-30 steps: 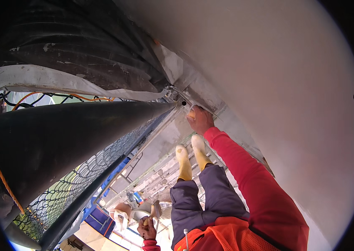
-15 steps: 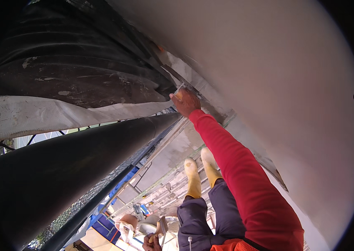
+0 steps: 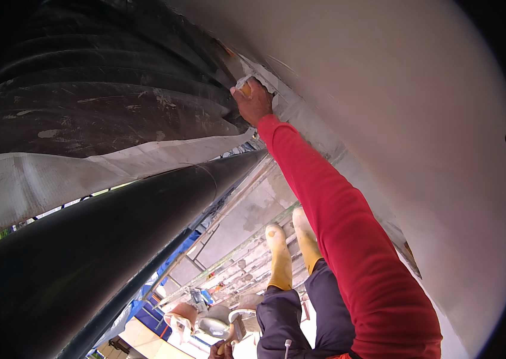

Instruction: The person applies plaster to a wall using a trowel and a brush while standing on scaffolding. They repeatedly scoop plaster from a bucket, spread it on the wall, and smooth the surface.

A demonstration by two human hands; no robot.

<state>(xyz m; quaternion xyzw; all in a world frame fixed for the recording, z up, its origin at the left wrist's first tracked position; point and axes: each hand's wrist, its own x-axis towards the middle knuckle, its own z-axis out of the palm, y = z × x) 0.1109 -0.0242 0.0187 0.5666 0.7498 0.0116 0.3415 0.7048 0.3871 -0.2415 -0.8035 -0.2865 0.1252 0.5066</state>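
My right hand (image 3: 254,103), in a red sleeve, is stretched far forward beside the pale wall (image 3: 408,131). Its fingers are closed round the yellow-orange handle of a hand trowel (image 3: 245,89); most of the blade is hidden by the hand. Rough grey plaster (image 3: 310,131) runs along the wall's edge near it. Low at the bottom edge, my left hand (image 3: 222,350) is partly cut off. It grips the wooden handle of a flat-bladed tool (image 3: 238,329), whose full shape I cannot make out.
A thick dark pipe (image 3: 115,239) slants along the left, under dark sheeting (image 3: 97,107) with a whitish border (image 3: 55,173). My yellow boots (image 3: 280,257) stand on stained planks (image 3: 241,269). Containers, including a brownish bucket (image 3: 181,314), sit lower down.
My right hand has moved farther forward and slightly left along the wall with the trowel. My left hand sits a little lower in the picture, still gripping its tool.
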